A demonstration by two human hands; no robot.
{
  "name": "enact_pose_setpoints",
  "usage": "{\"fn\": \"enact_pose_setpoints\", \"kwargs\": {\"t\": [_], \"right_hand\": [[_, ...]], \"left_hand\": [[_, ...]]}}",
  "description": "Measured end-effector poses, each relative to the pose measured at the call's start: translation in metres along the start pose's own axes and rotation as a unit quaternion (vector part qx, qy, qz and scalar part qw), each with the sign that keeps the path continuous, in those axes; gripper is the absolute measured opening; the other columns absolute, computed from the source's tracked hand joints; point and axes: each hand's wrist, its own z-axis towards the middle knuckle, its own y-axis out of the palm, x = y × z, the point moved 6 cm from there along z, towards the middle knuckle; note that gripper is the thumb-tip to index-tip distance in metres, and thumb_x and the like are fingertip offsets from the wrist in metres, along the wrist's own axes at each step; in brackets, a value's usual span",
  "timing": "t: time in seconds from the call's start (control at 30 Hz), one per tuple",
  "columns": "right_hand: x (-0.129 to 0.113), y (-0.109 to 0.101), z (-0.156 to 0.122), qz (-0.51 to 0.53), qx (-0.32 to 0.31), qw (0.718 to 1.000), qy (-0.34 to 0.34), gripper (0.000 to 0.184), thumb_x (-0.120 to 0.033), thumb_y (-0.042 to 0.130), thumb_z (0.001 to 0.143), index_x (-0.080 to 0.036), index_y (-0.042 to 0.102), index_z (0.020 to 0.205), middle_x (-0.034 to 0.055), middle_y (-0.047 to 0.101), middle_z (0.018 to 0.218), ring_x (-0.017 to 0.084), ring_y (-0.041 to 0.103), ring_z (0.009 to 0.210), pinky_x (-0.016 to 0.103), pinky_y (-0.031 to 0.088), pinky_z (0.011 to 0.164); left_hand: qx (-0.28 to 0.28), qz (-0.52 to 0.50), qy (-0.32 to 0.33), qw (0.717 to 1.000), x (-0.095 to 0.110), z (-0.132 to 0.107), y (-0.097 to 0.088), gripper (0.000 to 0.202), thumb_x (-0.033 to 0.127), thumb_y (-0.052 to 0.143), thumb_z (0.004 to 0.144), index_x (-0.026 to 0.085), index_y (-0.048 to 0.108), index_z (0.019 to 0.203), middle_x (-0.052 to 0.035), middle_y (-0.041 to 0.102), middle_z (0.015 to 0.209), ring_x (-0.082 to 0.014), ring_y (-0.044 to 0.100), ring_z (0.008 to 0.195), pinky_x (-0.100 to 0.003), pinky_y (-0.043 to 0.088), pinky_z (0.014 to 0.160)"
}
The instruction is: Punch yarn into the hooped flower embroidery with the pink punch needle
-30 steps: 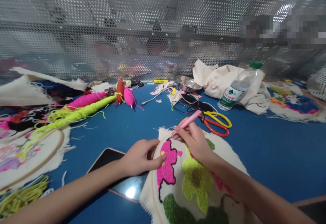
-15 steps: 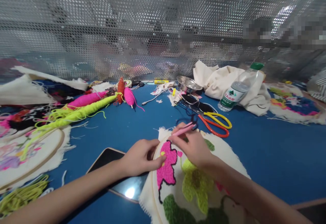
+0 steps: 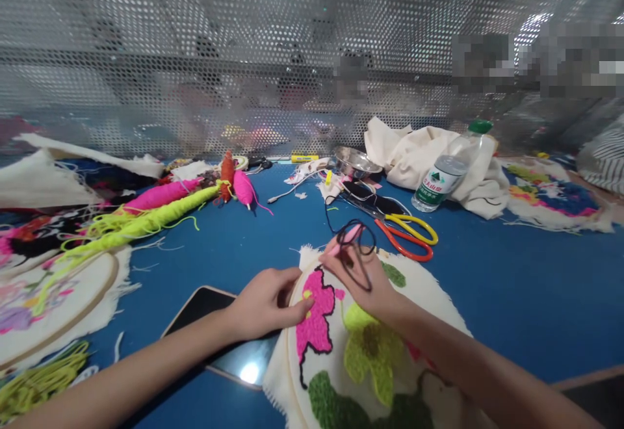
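Note:
An embroidery hoop [image 3: 288, 357] holds white cloth with a pink flower outlined in black, a lime-yellow flower and green leaves. My left hand [image 3: 270, 305] is closed on the hoop's left rim, its thumb lying over the pink flower and its other fingers hidden beneath. In my right hand [image 3: 363, 279], pinched between thumb and fingers, is a pink punch needle [image 3: 351, 234] held at the flower's upper edge. Its tip is hidden by the fingers. Loops of black yarn [image 3: 373, 247] hang from the tool's top and over my right hand.
Scissors [image 3: 407, 250] with red and yellow handles lie beyond the hoop, near a metal bowl [image 3: 358, 162]. A water bottle [image 3: 436, 182] leans on beige cloth [image 3: 414, 149]. A phone [image 3: 205, 312] lies under my left forearm. Yarn bundles [image 3: 160, 214] and another hoop [image 3: 104, 286] are left.
The pink punch needle has tipped more upright in my right hand. The black yarn has swung down into loose loops over the hand. My left hand stays on the hoop.

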Motion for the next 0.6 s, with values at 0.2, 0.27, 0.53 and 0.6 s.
{"fn": "enact_pose_setpoints", "kwargs": {"t": [0.2, 0.27, 0.53, 0.6], "right_hand": [[0.013, -0.007, -0.002, 0.121, 0.033, 0.989, 0.074, 0.017, -0.04, 0.054, 0.084, -0.024, 0.05, 0.08, 0.0006, 0.065, 0.066, 0.018, 0.067, 0.064, 0.031, 0.056, 0.062], [0.014, -0.008, -0.001, 0.116, 0.042, 0.99, 0.067, 0.019, -0.041, 0.054, 0.084, -0.023, 0.05, 0.08, 0.0013, 0.066, 0.067, 0.017, 0.068, 0.064, 0.03, 0.056, 0.061], [0.008, -0.008, -0.002, 0.1, 0.033, 0.993, 0.061, 0.018, -0.038, 0.059, 0.08, -0.021, 0.054, 0.076, 0.0026, 0.064, 0.071, 0.018, 0.066, 0.067, 0.031, 0.056, 0.066], [0.001, -0.005, -0.003, 0.074, 0.011, 0.997, 0.024, 0.015, -0.034, 0.062, 0.078, -0.022, 0.054, 0.072, 0.0032, 0.064, 0.074, 0.019, 0.065, 0.073, 0.032, 0.054, 0.071]], "left_hand": [[0.001, 0.004, 0.006, 1.0, 0.0, 0.0, 0.0, 0.033, 0.048, 0.049, 0.082, 0.018, 0.041, 0.068, 0.0069, 0.038, 0.052, -0.0074, 0.035, 0.047, -0.02, 0.023, 0.045], [0.003, 0.003, 0.006, 1.0, -0.001, 0.0, 0.0, 0.033, 0.048, 0.049, 0.081, 0.019, 0.041, 0.068, 0.0068, 0.039, 0.052, -0.0075, 0.035, 0.047, -0.02, 0.023, 0.044], [-0.004, 0.001, -0.004, 1.0, 0.001, 0.001, -0.001, 0.03, 0.045, 0.05, 0.081, 0.018, 0.043, 0.069, 0.0065, 0.041, 0.052, -0.0076, 0.036, 0.047, -0.02, 0.023, 0.045], [-0.008, -0.003, -0.009, 1.0, 0.003, 0.0, -0.001, 0.03, 0.044, 0.05, 0.08, 0.018, 0.042, 0.068, 0.0066, 0.04, 0.052, -0.0074, 0.036, 0.047, -0.02, 0.023, 0.044]]}}
